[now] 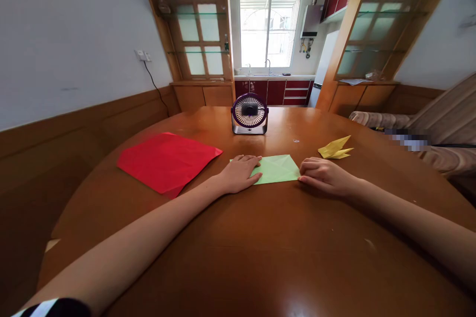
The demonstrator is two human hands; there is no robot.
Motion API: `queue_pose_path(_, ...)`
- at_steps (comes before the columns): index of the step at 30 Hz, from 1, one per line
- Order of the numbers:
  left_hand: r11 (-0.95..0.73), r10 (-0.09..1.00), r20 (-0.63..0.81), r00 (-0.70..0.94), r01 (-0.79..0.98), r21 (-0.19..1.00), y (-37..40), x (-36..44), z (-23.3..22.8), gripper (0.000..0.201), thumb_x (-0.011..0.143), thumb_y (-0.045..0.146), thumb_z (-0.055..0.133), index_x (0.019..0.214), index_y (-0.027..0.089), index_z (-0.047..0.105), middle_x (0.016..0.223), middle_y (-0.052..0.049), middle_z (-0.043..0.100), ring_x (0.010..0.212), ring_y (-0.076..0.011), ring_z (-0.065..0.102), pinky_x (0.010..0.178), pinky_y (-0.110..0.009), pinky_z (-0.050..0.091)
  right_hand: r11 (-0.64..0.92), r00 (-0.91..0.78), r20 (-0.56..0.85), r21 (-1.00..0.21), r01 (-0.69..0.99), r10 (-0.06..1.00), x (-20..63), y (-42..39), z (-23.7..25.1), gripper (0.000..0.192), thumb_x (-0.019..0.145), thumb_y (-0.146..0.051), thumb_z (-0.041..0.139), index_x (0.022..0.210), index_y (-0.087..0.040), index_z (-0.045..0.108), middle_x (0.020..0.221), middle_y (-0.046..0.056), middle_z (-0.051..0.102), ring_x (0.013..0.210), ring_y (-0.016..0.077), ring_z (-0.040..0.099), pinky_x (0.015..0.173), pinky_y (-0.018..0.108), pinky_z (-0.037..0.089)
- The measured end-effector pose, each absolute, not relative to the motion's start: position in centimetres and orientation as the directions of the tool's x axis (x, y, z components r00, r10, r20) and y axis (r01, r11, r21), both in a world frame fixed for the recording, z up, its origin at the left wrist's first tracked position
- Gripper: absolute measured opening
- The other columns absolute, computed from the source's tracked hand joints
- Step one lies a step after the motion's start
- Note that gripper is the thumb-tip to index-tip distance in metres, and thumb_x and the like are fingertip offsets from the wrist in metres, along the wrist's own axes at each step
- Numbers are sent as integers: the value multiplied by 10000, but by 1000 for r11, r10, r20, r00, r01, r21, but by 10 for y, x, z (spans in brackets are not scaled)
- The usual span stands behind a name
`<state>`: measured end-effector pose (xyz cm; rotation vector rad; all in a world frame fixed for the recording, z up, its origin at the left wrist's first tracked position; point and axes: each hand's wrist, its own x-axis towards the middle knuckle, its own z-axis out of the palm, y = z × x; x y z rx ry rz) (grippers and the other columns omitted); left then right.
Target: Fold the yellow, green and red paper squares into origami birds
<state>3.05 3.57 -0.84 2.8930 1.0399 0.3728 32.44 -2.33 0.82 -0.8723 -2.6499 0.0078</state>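
Observation:
A light green sheet of folded paper [278, 168] lies on the wooden table in front of me, with crease lines across it. My left hand [241, 173] rests flat on its left part, fingers stretched out, covering that end. At the paper's right corner, my right hand [322, 177] has its fingers curled together, pinching the edge. Beyond my right hand sits a yellow folded paper figure [335, 148] with pointed tips. Left of my left hand is a red sheet of paper [167, 162], lying flat with slightly raised edges.
A small purple desk fan [250, 113] stands beyond the green paper on the round wooden table [260, 247]. At the right is a striped sofa [442, 114]. A cable [154, 84] hangs from a wall socket at the left.

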Motion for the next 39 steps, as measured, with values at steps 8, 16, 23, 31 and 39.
queue_pose_path(8,-794,604,240,760,601,96,36,33,-7,375,933,374,429,1209,136,516,1332,-122,563,1265,-266,471,1111,-444,291,788,-682,419,-161,594,600,320,-15,1,444,1017,-356,335,836,-165,693,875,94,633,815,195,576,776,368,466)
queue_pose_path(16,-787,596,367,714,609,94,35,31,-10,367,905,375,483,1193,148,483,1218,-99,611,1182,-253,531,1151,-449,232,752,-654,375,-257,607,657,272,18,-6,398,1012,-356,351,1275,-187,597,1284,119,594,1168,239,566,1004,431,464)
queue_pose_path(23,-784,592,445,673,608,125,32,30,-9,254,850,228,497,1099,173,484,1113,-65,650,1092,-227,571,1129,-423,277,760,-690,331,-176,625,644,259,41,-7,356,997,-271,378,1195,-154,650,1081,129,632,988,216,600,914,391,480)
queue_pose_path(31,-748,645,436,628,636,190,31,29,-7,334,783,173,508,1115,169,480,1124,-86,656,1081,-262,562,983,-422,405,690,-655,326,12,724,682,245,44,-15,352,991,-286,390,1208,-159,636,1059,129,571,974,242,532,912,436,416)
queue_pose_path(39,-722,682,441,583,632,281,23,15,-4,366,744,63,436,1083,195,474,1033,-37,718,1034,-236,583,941,-425,396,689,-654,348,29,724,672,246,40,-18,372,998,-284,357,1242,-148,602,1057,144,561,972,257,517,915,455,401)
